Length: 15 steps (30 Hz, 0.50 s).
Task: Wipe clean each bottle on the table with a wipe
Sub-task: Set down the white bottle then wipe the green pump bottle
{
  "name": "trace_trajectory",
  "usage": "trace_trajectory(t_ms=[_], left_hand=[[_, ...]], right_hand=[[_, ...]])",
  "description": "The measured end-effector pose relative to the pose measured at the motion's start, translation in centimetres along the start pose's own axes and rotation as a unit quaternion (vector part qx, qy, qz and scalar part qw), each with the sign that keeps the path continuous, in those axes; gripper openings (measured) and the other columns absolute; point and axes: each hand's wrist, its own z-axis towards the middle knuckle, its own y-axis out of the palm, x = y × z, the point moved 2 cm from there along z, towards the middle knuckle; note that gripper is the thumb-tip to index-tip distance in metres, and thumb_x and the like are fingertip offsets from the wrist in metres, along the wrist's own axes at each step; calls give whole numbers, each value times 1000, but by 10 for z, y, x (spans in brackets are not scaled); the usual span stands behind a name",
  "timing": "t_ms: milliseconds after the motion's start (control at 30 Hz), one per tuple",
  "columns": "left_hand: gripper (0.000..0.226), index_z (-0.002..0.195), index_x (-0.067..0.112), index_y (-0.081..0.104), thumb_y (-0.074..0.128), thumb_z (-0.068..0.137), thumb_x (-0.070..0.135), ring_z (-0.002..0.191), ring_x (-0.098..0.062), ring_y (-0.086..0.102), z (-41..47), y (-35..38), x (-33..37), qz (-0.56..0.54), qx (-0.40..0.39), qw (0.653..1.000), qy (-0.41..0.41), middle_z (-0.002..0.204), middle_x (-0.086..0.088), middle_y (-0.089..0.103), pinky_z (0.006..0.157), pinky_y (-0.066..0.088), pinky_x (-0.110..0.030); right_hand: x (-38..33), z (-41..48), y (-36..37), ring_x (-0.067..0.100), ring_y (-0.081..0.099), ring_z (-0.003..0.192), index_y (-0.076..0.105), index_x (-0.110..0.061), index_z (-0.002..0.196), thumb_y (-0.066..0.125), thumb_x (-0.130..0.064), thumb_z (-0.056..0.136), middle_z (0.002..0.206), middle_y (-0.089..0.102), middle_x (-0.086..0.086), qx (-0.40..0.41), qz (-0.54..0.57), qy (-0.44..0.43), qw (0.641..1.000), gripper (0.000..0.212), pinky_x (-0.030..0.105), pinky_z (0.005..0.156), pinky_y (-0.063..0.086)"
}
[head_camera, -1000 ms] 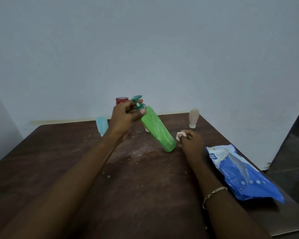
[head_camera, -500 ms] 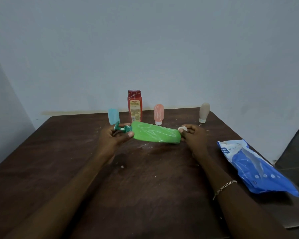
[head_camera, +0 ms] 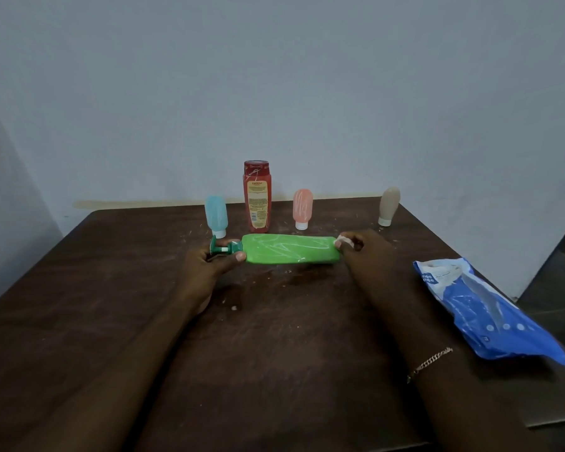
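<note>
I see the green bottle (head_camera: 289, 248) on its side toward the table's (head_camera: 274, 353) far edge, just in front of the row of standing bottles (head_camera: 256, 196). Its long axis runs parallel to that edge, pump head (head_camera: 222, 247) to the left and base to the right. The left hand (head_camera: 209, 265) is curled round the pump neck with the thumb across it, forearm reaching in from the near edge. The right hand (head_camera: 362, 252) is at the opposite end, fingertips pinching a small white wipe (head_camera: 342, 239) against the top corner of the base. The whole streaked face lies leftward from the wipe, so I judge the stroke should run along the axis toward the pump (the right hand is the nearer one for it). Whether the bottle rests on the wood or hangs just over it, I cannot tell.
</note>
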Motion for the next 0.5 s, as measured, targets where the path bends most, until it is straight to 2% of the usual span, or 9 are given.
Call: trace_trajectory(t_ms=[67,200,300,433,500], left_hand=[[35,107,14,72,80,73,15,102,-15,72,1,0,-1,-5,-4,1000,-7,106,-1,77,91,54,-34],[27,104,9,73,78,78,9,99,-18,73,2,-2,-4,-10,5,1000,-13,102,-5,78,86,56,-32],[27,106,3,73,77,79,4,97,-23,74,4,-3,-5,-12,24,1000,1,100,-10,77,88,57,-36],[23,104,4,73,76,81,2,91,-21,75,2,-1,-3,5,20,1000,17,95,-9,78,83,60,-31],[22,102,8,73,76,82,2,91,-18,75,2,2,-3,12,12,1000,18,95,-6,78,79,59,-28]], right_hand=[[-4,-1,1,18,62,99,71,-19,117,62,-25,91,110,66,2,-9,-60,-27,998,28,13,73,30],[-12,-4,15,24,60,89,72,-15,114,62,-20,85,100,60,8,-42,-122,-80,988,31,31,76,47],[-13,-10,22,19,59,81,76,-16,106,66,-21,85,94,62,6,-61,-112,-117,985,24,25,69,38],[2,-1,18,21,60,83,74,-14,109,65,-23,88,96,66,9,-52,-113,-56,991,24,34,75,48],[0,0,18,18,60,84,72,-15,111,64,-26,90,97,66,7,-34,-114,-55,991,25,30,75,47]])
